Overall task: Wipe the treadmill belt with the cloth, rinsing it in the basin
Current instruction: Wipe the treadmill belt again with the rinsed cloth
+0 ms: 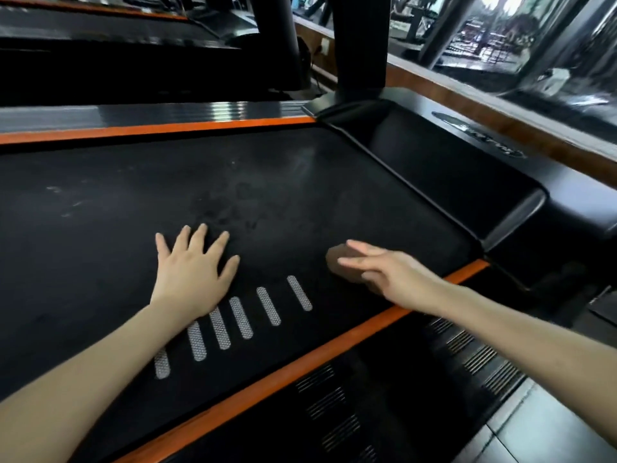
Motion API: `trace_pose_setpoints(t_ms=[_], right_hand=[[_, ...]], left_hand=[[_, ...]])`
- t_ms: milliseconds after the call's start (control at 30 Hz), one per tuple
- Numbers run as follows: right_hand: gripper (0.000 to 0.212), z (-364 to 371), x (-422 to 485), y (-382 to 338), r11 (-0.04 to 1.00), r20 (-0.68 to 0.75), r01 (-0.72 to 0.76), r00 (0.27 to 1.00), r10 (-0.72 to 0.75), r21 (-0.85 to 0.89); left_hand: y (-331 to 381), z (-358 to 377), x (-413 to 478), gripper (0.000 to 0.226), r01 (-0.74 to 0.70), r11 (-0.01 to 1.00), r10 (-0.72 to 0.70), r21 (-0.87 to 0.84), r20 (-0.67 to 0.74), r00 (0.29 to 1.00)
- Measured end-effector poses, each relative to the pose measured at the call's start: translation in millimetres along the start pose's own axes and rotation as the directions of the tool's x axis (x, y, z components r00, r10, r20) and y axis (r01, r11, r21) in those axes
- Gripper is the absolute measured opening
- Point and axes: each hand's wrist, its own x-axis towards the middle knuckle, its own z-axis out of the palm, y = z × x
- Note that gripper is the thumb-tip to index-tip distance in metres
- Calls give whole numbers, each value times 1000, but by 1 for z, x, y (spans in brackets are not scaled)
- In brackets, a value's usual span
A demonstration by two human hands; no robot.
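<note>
The black treadmill belt (267, 182) fills the middle of the view, dusty and smudged near its centre. My left hand (193, 265) lies flat on the belt with its fingers spread, holding nothing. A small brown cloth (335, 262) sits on the belt near the right orange edge strip. My right hand (390, 272) is on top of the cloth, fingers stretched across it and pressing it to the belt; the hand hides much of the cloth. No basin is in view.
Orange strips (300, 365) border the belt on both sides. The black motor cover (450, 175) rises at the belt's right end, with an upright post (360, 41) behind it. Several grey stripes (240, 317) mark the belt. Another treadmill (117, 35) stands beyond.
</note>
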Motion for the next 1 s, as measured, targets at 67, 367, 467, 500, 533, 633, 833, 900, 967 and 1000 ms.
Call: trace_pose_setpoints(t_ms=[67, 367, 467, 500, 533, 633, 833, 900, 967, 1000], right_hand=[[45, -16, 1, 23, 994, -14, -101, 995, 100, -41], [43, -51, 13, 14, 628, 26, -255, 937, 350, 735], [45, -46, 22, 23, 839, -121, -357, 891, 438, 410], [42, -45, 24, 23, 908, -299, -377, 858, 417, 186], [38, -41, 22, 20, 939, -433, -343, 845, 315, 15], [55, -17, 17, 0, 975, -190, -79, 981, 39, -208], [70, 11, 36, 41, 963, 11, 100, 995, -100, -252], [67, 10, 46, 53, 967, -61, 149, 984, -165, -208], [55, 8, 63, 63, 973, -155, 107, 978, -140, -205], [47, 8, 77, 68, 975, -208, 54, 973, -101, -217]], left_hand=[[1, 1, 0, 61, -4, 1000, 4, -9, -14, 1000], [1, 4, 3, 58, -17, 996, 12, -86, -62, 998], [1, 5, 3, 57, -16, 997, 11, -81, -67, 998], [1, 5, 3, 57, -14, 997, 8, -79, -73, 997], [1, 5, 3, 55, -12, 997, 6, -79, -78, 997], [0, 8, 5, 58, -15, 997, 7, -82, -92, 996], [0, 10, 4, 70, -33, 996, 24, -79, -109, 994], [0, 9, 4, 70, -29, 997, 21, -77, -104, 994], [1, 9, 4, 70, -28, 996, 21, -80, -95, 995], [1, 9, 4, 70, -27, 996, 19, -80, -95, 995]])
